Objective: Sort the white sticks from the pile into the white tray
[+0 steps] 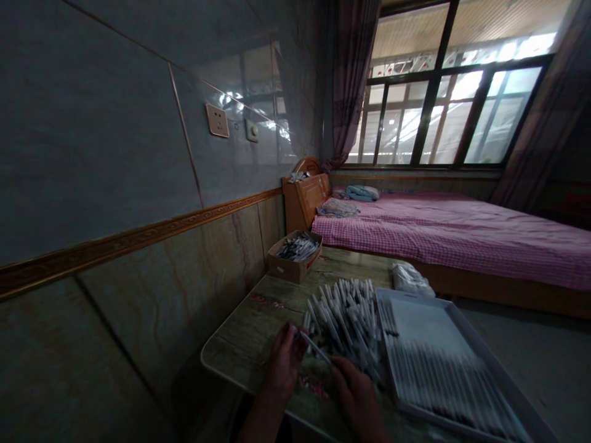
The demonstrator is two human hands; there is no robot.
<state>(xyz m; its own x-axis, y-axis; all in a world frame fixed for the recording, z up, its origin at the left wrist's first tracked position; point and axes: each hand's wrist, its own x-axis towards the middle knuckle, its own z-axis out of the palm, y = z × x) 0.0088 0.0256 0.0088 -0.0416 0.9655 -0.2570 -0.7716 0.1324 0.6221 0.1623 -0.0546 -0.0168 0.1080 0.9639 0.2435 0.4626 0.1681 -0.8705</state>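
Roughly: left hand (282,363), lower centre, grip closed on thin white stick (316,347); right hand (357,400) just beside stick's far end, grip state unclear. Loose heap of white sticks (344,323) on table (258,344), against tray (415,296) at right. Risk: careless hand knocks heap, sticks roll off table edge or disturb rows in tray.
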